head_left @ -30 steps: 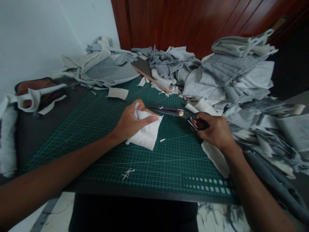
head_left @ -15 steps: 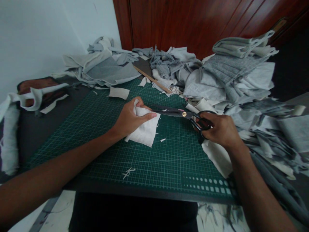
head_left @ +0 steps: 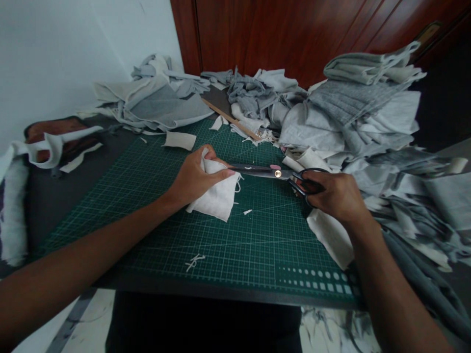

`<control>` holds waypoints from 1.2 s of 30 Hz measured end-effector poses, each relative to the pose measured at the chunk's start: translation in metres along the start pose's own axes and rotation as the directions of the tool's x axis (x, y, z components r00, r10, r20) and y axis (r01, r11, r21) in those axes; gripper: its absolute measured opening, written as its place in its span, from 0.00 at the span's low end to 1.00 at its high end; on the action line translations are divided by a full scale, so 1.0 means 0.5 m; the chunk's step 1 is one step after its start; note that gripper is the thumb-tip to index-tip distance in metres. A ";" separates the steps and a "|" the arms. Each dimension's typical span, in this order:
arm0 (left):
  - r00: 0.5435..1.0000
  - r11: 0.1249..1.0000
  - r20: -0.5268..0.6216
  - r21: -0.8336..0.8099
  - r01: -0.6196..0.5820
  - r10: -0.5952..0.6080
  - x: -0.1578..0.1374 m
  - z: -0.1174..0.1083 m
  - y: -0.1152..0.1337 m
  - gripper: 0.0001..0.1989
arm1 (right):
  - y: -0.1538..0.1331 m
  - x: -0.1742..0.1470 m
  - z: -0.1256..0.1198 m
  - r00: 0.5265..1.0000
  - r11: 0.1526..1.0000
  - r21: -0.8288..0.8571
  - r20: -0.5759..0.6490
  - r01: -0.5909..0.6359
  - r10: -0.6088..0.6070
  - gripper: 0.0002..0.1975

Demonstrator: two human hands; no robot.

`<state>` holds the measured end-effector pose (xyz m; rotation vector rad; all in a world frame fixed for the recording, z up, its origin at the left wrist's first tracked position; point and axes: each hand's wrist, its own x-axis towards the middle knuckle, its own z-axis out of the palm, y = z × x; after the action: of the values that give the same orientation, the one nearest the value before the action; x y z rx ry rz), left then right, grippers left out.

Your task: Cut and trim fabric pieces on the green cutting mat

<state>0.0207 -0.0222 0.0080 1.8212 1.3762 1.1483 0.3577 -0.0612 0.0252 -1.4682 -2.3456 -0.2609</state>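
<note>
My left hand (head_left: 196, 176) pinches a white piece of fabric (head_left: 217, 198) over the mat, its lower part hanging below my thumb. My right hand (head_left: 334, 193) grips the black handles of a pair of scissors (head_left: 261, 170). Their blades point left and look closed, with the tips at the fabric's upper right edge beside my left thumb; whether cloth lies between them is hidden. A thin strip curls off the fabric's right edge. Beneath is a green cutting mat (head_left: 257, 245) with white grid lines. A small scrap (head_left: 248, 212) and some thread bits (head_left: 195, 261) lie on it.
Heaped grey and white cloth (head_left: 368, 122) fills the right side, and another pile (head_left: 162, 108) lies at the back left. A wooden ruler (head_left: 231, 119) rests at the back. One pale cloth piece (head_left: 331, 240) sits under my right wrist, another (head_left: 180, 140) behind my left hand.
The scissor blades, slightly apart before, have closed together. Both hands have barely moved, and the fabric stays in my left hand.
</note>
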 end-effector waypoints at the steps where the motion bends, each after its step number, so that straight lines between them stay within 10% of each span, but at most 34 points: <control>1: 1.000 1.000 0.010 -0.006 -0.004 0.004 0.000 0.000 -0.001 0.26 | 0.000 0.000 0.000 1.000 1.000 -0.002 -0.005 0.000 -0.001 0.09; 36: 0.997 0.999 0.069 -0.042 0.034 -0.031 0.001 -0.001 0.005 0.26 | 0.001 0.000 0.001 0.999 1.000 -0.007 0.040 0.000 0.001 0.15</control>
<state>0.0217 -0.0226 0.0106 1.7853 1.3273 1.0805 0.3579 -0.0610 0.0246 -1.4908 -2.3781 -0.2421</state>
